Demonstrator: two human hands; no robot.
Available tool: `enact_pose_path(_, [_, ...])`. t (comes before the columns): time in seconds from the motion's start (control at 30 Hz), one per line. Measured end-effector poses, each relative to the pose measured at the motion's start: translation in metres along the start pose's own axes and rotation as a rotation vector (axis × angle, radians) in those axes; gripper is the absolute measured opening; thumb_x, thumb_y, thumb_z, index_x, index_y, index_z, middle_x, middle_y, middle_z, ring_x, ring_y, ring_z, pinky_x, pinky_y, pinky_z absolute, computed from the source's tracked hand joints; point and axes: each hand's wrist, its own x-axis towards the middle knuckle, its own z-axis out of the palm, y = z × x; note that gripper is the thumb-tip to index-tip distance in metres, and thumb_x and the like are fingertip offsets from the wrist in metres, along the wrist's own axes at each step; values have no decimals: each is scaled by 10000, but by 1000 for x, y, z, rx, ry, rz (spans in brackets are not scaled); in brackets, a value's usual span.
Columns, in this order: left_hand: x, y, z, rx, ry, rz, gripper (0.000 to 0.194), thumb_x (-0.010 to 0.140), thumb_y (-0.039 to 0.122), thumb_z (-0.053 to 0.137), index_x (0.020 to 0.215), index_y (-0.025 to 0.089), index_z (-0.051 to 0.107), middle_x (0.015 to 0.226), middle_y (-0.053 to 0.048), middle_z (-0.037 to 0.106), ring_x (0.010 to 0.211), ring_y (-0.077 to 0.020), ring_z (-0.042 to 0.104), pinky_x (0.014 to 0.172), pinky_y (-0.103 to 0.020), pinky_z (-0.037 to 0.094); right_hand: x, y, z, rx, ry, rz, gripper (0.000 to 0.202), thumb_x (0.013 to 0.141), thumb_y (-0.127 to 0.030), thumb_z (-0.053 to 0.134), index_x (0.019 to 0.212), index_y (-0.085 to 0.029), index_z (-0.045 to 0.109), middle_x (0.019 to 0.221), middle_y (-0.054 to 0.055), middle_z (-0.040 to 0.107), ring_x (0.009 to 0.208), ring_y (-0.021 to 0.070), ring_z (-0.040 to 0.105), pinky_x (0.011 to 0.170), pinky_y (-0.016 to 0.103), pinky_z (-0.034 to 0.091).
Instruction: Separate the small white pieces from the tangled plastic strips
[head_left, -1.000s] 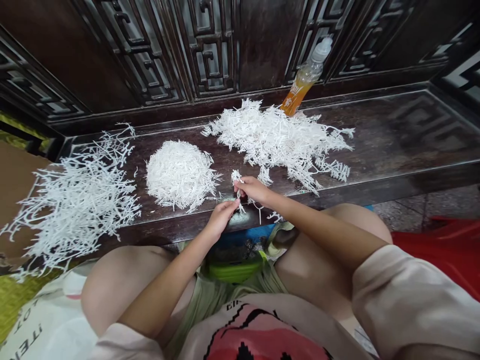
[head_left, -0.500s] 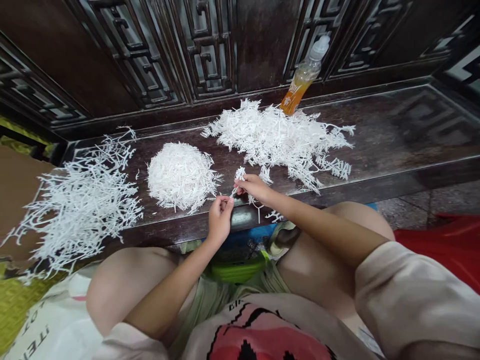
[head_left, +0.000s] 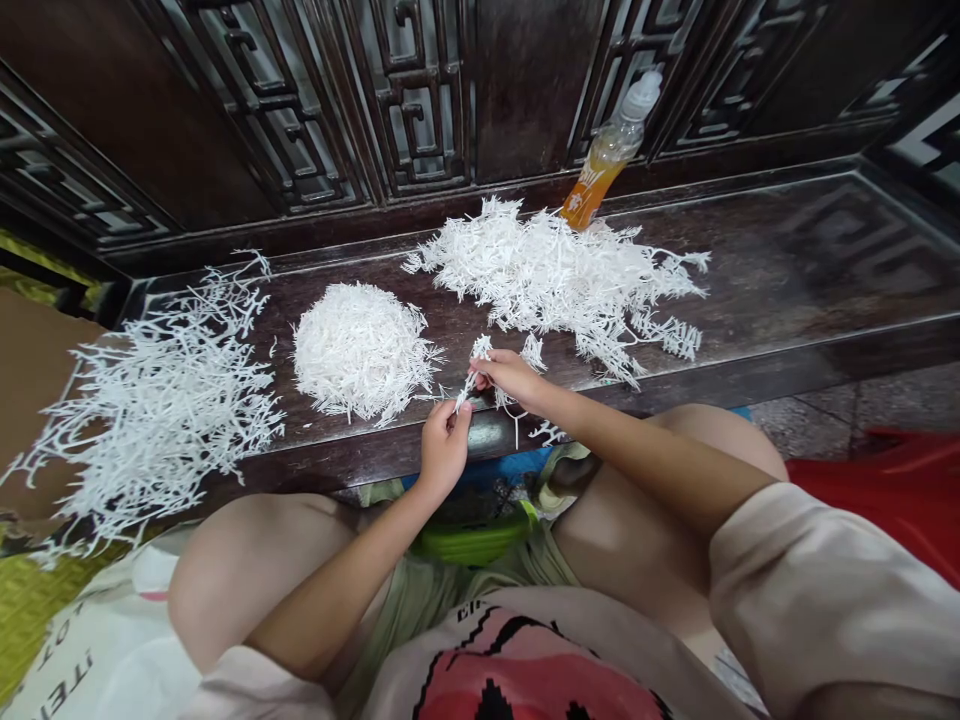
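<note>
Over the front edge of the dark wooden bench, my right hand (head_left: 504, 374) pinches a white branched piece (head_left: 481, 348), apparently plastic, with thin prongs. The thumb and fingers of my left hand (head_left: 445, 440) close on its lower end, just left of and below the right hand. A rounded heap of short white pieces (head_left: 360, 350) lies left of my hands. Behind them, to the right, spreads a larger pile of white branched pieces (head_left: 540, 265). Some loose white bits (head_left: 532, 351) lie beside my right hand. My fingers partly cover the held piece.
At the far left, a tangle of bare white stems (head_left: 172, 410) overhangs the bench (head_left: 780, 270) near brown cardboard (head_left: 37, 370). A bottle of orange drink (head_left: 600, 170) stands against the carved back panel (head_left: 517, 90). Red plastic (head_left: 885, 500) is at the right, below bench height.
My left hand has shifted slightly right, and its thumb and finger have parted a little around the piece's lower end. My right hand has barely moved.
</note>
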Motion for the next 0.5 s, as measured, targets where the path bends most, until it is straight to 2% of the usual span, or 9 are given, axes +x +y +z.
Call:
enact_pose_path(0.23, [4, 2, -2, -60, 34, -49, 277, 782, 367, 411, 716, 162, 585, 746, -28, 575, 759, -141, 508, 696, -238, 356, -1, 0, -1, -51, -30, -22, 159, 746, -219, 492, 622, -129, 529, 506, -14, 501, 470, 70, 458, 516, 205, 383])
enact_pose_path(0.5, [5, 5, -2, -29, 4, -27, 238, 771, 284, 412, 599, 163, 523, 640, -1, 489, 647, -122, 459, 622, -236, 326, -1, 7, 2, -114, -3, -131, 240, 769, -302, 447, 623, -143, 551, 469, -48, 417, 437, 54, 372, 477, 192, 314])
